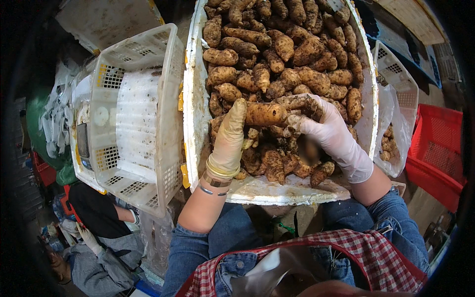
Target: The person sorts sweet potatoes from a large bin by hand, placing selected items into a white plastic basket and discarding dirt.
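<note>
A soil-stained tuber (265, 114) is held crosswise above a white foam box (187, 111). My left hand (231, 139), in a dirty pale glove, grips its left end with the thumb upright against it. At the other end, my right hand (323, 128) has thumb and fingers closed around the tip; its gloved fingertips are caked with soil. Many similar tubers (311, 52) fill the box beneath and beyond both hands. Small knobby pieces (252, 137) show just under the held tuber, by my left thumb.
Left of the box stands a white plastic crate (170, 111) with a pale sheet inside, beside a scale (83, 141). To the right are another white crate (402, 78), a plastic bag (399, 137) with tubers and a red crate (438, 170). A gloved person (100, 256) sits at lower left.
</note>
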The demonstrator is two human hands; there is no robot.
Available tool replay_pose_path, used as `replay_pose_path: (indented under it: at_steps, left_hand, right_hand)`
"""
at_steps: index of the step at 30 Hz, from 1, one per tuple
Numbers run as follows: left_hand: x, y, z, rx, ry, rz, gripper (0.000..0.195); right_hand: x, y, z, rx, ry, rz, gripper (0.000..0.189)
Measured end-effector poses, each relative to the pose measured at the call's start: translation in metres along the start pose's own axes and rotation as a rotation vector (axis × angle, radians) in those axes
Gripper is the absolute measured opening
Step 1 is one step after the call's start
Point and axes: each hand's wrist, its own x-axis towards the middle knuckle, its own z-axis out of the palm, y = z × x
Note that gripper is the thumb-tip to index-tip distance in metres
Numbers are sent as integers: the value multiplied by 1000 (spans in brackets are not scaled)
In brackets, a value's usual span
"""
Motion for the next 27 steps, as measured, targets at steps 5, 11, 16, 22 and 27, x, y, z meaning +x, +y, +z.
replay_pose_path:
  at_steps: [5,11,16,22,27]
  left_hand:
    - [5,-23,-12,191,120,165,52]
    - [5,-22,-14,296,139,114,55]
    - [0,0,9,-63,66,-93,56]
    - [1,-4,5,-146,66,-63,57]
    - [0,-8,-4,-31,-64,54,49]
  right_hand:
    - [2,4,-5,-432,25,-282,24]
    - [1,2,-7,-432,15,-142,22]
    - [-2,2,-5,-40,-33,-42,27]
    - [-2,1,-2,187,-119,82,43]
    - [0,5,0,204,-76,95,52]
